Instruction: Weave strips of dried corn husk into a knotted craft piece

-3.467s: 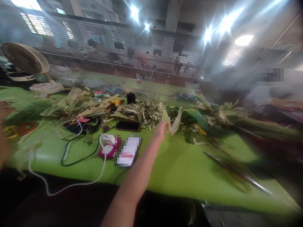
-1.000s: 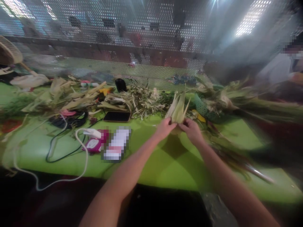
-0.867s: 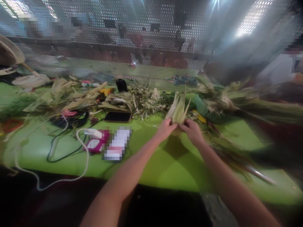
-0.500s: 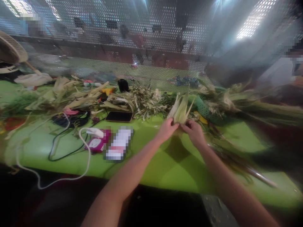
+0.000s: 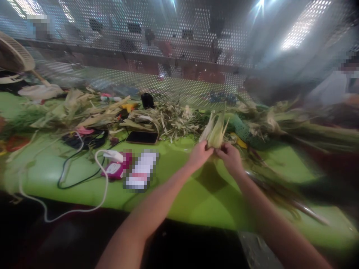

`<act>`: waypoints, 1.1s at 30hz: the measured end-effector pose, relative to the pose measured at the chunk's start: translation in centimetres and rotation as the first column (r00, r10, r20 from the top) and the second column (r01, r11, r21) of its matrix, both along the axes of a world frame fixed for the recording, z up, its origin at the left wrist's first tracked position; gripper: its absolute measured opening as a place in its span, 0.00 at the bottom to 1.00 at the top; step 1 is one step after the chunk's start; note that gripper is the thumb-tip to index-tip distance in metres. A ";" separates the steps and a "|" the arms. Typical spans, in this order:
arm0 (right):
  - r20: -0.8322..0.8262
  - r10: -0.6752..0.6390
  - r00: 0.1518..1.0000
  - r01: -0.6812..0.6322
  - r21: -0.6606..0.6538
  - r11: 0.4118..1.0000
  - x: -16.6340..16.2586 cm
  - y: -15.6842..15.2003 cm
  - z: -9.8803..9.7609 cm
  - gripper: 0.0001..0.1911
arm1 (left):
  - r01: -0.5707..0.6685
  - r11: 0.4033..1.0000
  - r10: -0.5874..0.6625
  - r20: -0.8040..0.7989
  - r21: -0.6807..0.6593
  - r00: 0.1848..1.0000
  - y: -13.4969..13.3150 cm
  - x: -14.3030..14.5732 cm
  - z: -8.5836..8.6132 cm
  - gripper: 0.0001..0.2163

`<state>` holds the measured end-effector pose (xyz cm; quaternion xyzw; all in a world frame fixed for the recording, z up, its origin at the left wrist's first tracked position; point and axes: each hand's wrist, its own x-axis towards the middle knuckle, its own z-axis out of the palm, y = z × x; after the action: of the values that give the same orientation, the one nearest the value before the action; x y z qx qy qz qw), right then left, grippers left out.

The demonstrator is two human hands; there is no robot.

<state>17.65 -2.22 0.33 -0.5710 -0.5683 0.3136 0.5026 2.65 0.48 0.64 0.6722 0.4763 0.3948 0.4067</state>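
Note:
Both of my hands pinch the lower end of a bundle of pale green corn husks (image 5: 217, 131), whose pointed tips stand upright and fan out. My left hand (image 5: 201, 152) grips it from the left, fingers closed. From the right, my right hand (image 5: 231, 157) is closed on the same base, its fingertips close to the left ones. The bundle is held above the green tabletop (image 5: 179, 201), where its shadow falls. What lies between the fingertips is partly hidden.
Dried husks (image 5: 176, 119) are heaped along the back, before a perforated metal screen (image 5: 179, 86). A dark phone (image 5: 142, 137), a pink packet (image 5: 116, 170), a blurred-out phone (image 5: 142, 170) and a white cable (image 5: 106, 186) lie to the left. At right are a green basket (image 5: 246, 130) and long leaves (image 5: 314, 130).
Both hands stay on the husk bundle, with only a slight shift of the fingers at its base. The whole view has moved a little; nothing was let go.

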 end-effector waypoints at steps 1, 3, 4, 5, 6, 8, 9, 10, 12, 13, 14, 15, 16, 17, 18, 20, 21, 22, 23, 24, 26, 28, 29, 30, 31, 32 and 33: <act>-0.017 0.016 1.000 -0.016 -0.016 1.000 0.1 0.1 -0.1 0.09 | 0.004 1.000 -0.004 0.005 -0.007 1.000 0.0 0.0 0.0 0.07; -0.068 0.057 0.996 -0.060 -0.046 0.997 0.4 0.5 -0.3 0.09 | 0.022 0.999 -0.021 0.030 -0.030 0.999 -0.1 0.1 -0.1 0.06; -0.097 0.077 0.992 -0.083 -0.057 0.995 0.6 0.6 -0.4 0.10 | 0.029 0.999 -0.027 0.046 -0.041 0.999 -0.1 0.1 -0.1 0.05; -0.125 0.092 0.988 -0.101 -0.063 0.993 0.7 0.7 -0.6 0.10 | 0.035 0.998 -0.032 0.061 -0.051 0.998 -0.1 0.1 -0.2 0.05; -0.149 0.104 0.983 -0.115 -0.067 0.991 0.8 0.8 -0.7 0.10 | 0.040 0.997 -0.036 0.072 -0.059 0.997 -0.1 0.2 -0.2 0.05; -0.185 0.132 0.974 -0.148 -0.076 0.986 0.8 0.7 -0.8 0.11 | 0.037 0.997 -0.032 0.077 -0.061 0.997 0.0 0.2 -0.3 0.05; -0.189 0.152 0.970 -0.170 -0.081 0.982 0.7 0.6 -0.7 0.11 | 0.028 0.998 -0.023 0.076 -0.061 0.997 0.1 0.1 -0.4 0.04; -0.183 0.173 0.968 -0.191 -0.085 0.978 0.6 0.5 -0.7 0.12 | 0.020 0.998 -0.015 0.078 -0.065 0.997 0.2 0.1 -0.5 0.03; -0.158 0.199 0.967 -0.213 -0.082 0.974 0.4 0.1 -0.4 0.12 | 0.006 0.997 0.002 0.101 -0.081 0.995 0.7 -0.1 -0.7 0.02; -0.152 0.197 0.969 -0.210 -0.074 0.975 0.3 0.0 -0.2 0.12 | 0.005 0.996 0.007 0.124 -0.091 0.992 1.0 -0.2 -0.9 0.03; -0.157 0.187 0.970 -0.199 -0.066 0.978 0.3 -0.1 -0.1 0.12 | 0.005 0.995 0.010 0.155 -0.099 0.988 1.3 -0.3 -1.1 0.03; -0.173 0.177 0.969 -0.190 -0.061 0.980 0.4 -0.2 0.0 0.13 | 0.006 0.995 0.014 0.188 -0.104 0.982 1.6 -0.3 -1.3 0.04; -0.198 0.172 0.965 -0.187 -0.059 0.981 0.4 -0.2 0.1 0.13 | 0.002 0.994 0.022 0.220 -0.108 0.975 1.8 -0.3 -1.5 0.05; -0.226 0.173 0.958 -0.192 -0.062 0.979 0.5 -0.2 0.2 0.14 | -0.003 0.993 0.032 0.249 -0.116 0.968 2.1 -0.3 -1.7 0.06; -0.256 0.180 0.950 -0.203 -0.067 0.977 0.5 -0.1 0.2 0.14 | -0.006 0.992 0.041 0.276 -0.127 0.960 2.3 -0.3 -2.0 0.06; -0.315 0.202 0.927 -0.238 -0.079 0.968 0.4 -0.1 0.2 0.14 | -0.012 0.988 0.062 0.324 -0.155 0.944 2.7 -0.2 -2.5 0.07; -0.340 0.215 0.916 -0.257 -0.084 0.963 0.4 -0.2 0.3 0.14 | -0.010 0.985 0.072 0.355 -0.173 0.932 2.9 -0.2 -2.7 0.07; -0.363 0.225 0.904 -0.273 -0.086 0.958 0.3 -0.4 0.6 0.15 | -0.009 0.982 0.085 0.395 -0.190 0.915 3.2 -0.3 -2.9 0.07; -0.384 0.237 0.892 -0.289 -0.084 0.954 0.3 -0.7 0.9 0.15 | -0.015 0.979 0.104 0.433 -0.204 0.895 3.4 -0.4 -3.0 0.07; -0.400 0.254 0.881 -0.307 -0.074 0.949 0.3 -1.1 1.4 0.16 | -0.033 0.975 0.134 0.466 -0.218 0.874 3.7 -0.7 -3.2 0.07; -0.425 0.309 0.851 -0.349 -0.017 0.937 0.4 -2.1 2.7 0.16 | -0.114 0.964 0.222 0.491 -0.240 0.843 4.4 -1.4 -3.4 0.07; -0.428 0.389 0.816 -0.383 0.105 0.918 0.7 -3.3 4.3 0.14 | -0.197 0.940 0.314 0.484 -0.277 0.817 5.1 -2.3 -3.6 0.08; -0.434 0.423 0.795 -0.392 0.164 0.905 1.0 -3.9 5.0 0.13 | -0.216 0.931 0.340 0.480 -0.296 0.809 5.4 -2.6 -3.8 0.08; -0.436 0.448 0.781 -0.388 0.224 0.894 1.3 -4.3 5.7 0.13 | -0.224 0.923 0.356 0.477 -0.312 0.803 5.6 -2.9 -3.9 0.08; -0.419 0.458 0.784 -0.377 0.265 0.887 1.7 -4.7 6.3 0.13 | -0.225 0.919 0.363 0.475 -0.323 0.802 5.7 -3.2 -4.0 0.07; -0.388 0.458 0.800 -0.364 0.292 0.884 2.1 -5.1 6.7 0.15 | -0.227 0.915 0.370 0.470 -0.333 0.801 5.8 -3.3 -4.0 0.07; -0.349 0.443 0.826 -0.347 0.305 0.887 2.5 -5.3 7.1 0.17 | -0.235 0.909 0.382 0.462 -0.345 0.800 5.8 -3.3 -4.1 0.06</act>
<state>20.19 -7.51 7.41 -0.3001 -0.5890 0.4560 0.5959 -0.69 6.32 -3.45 0.3910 0.5018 0.5540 0.5371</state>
